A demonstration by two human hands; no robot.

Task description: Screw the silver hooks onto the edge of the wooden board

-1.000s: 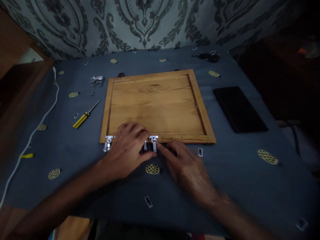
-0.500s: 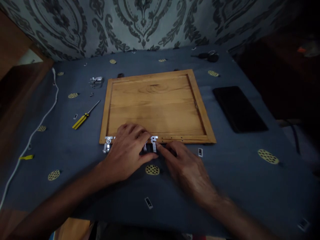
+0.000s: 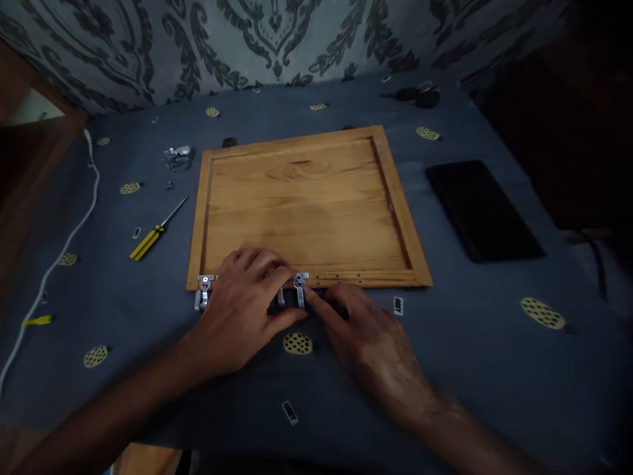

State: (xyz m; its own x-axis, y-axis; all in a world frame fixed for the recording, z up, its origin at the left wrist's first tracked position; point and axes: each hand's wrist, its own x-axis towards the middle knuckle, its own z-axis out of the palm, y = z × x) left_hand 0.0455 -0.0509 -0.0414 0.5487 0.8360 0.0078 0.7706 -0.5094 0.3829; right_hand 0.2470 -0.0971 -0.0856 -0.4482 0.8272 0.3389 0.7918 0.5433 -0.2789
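- The left hand covers the middle of the metal bracket.
- Small bits by the metal clip are too small to tell.
- The white cable runs off the left edge.

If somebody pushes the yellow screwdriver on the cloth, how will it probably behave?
The yellow screwdriver looks stiff and light, with a thin metal shaft. Its handle seems rounded, so it may roll sideways, though the blue cloth would probably slow it soon.

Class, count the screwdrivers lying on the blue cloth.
1: a yellow-handled screwdriver lies left of the wooden panel. The dark tool at the far edge is unclear.
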